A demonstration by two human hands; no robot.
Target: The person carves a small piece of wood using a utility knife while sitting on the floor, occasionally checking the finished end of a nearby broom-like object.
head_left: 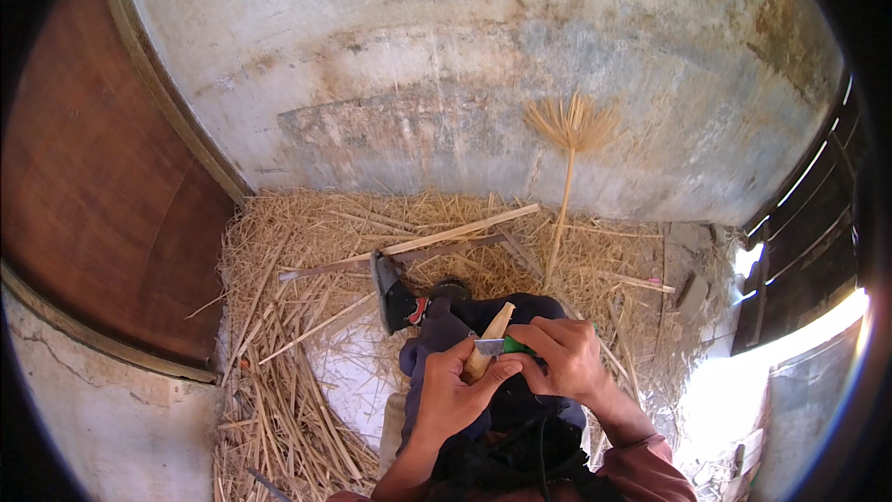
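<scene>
Left hand [457, 390] curled snugly round pale wood piece [498, 323], right hand [563, 355] wrapped round green-handled knife [513, 346], blade [489, 347] across wood, straw [288, 423] strewn below!

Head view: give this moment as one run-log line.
left hand: holding wood piece | right hand: holding green-handled knife | blade: across wood piece | broom: bristles up against wall | straw: around shoe

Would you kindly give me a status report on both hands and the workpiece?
Left hand: gripping pale wooden piece. Right hand: gripping green-handled knife, blade across the wooden piece. In the way: left hand close beside blade, nothing else seen.
</scene>
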